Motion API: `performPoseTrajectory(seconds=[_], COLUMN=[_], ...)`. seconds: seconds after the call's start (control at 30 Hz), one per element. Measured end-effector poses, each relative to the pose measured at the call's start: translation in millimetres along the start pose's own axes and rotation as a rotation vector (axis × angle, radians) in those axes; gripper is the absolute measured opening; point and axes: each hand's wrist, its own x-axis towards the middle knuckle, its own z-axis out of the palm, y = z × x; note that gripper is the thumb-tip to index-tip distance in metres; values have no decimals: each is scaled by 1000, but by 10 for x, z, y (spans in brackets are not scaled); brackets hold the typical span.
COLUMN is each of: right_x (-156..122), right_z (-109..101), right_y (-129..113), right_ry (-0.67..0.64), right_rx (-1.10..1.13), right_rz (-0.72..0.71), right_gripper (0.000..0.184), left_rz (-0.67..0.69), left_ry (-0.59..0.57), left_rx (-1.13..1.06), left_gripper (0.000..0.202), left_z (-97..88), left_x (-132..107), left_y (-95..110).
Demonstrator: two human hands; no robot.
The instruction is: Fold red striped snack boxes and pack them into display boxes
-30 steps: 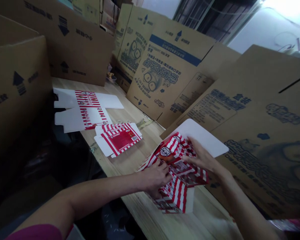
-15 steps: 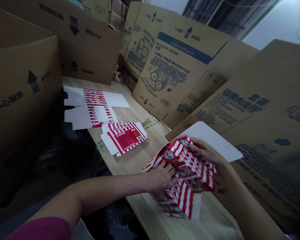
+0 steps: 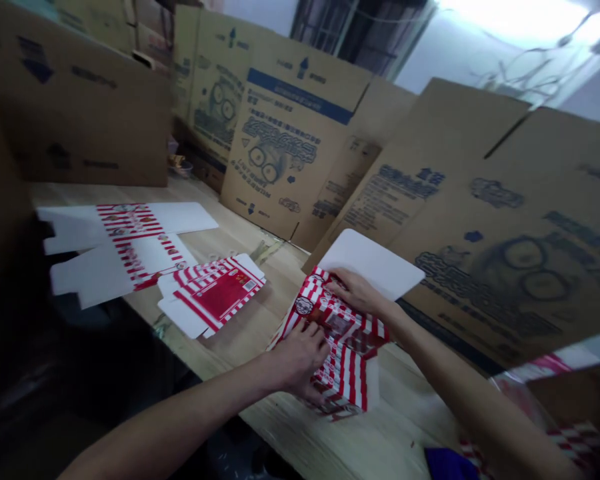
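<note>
By near edge of desk (image 3: 405, 403), striped boxes (image 3: 353, 373) between hands, rows roughly along edge; left hand (image 3: 304, 357) nearer edge, fingers bent; right hand (image 3: 353, 291) draped over far side; grips unclear.

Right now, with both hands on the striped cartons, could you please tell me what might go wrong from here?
The left hand and right hand both touch the striped cartons, so uneven pressure might skew or crease them. The flat white sheets partly overhang the edge of the table, so a bump could knock them off.
</note>
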Motion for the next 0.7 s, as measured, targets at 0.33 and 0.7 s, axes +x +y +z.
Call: performPoseTrajectory(seconds=[0.33,0.7], right_x=[-496,-551], right_z=[362,445], right_y=[97,167], right_ry=[-9,82], right_rx=[-178,-13], right_rz=[233,143], right_gripper=[65,58], left_rz=[-40,-133], left_ry=[-42,137], left_rx=[-52,-131], left_gripper=[80,38], left_z=[-35,-419], left_x=[32,760], left_y=[9,-480])
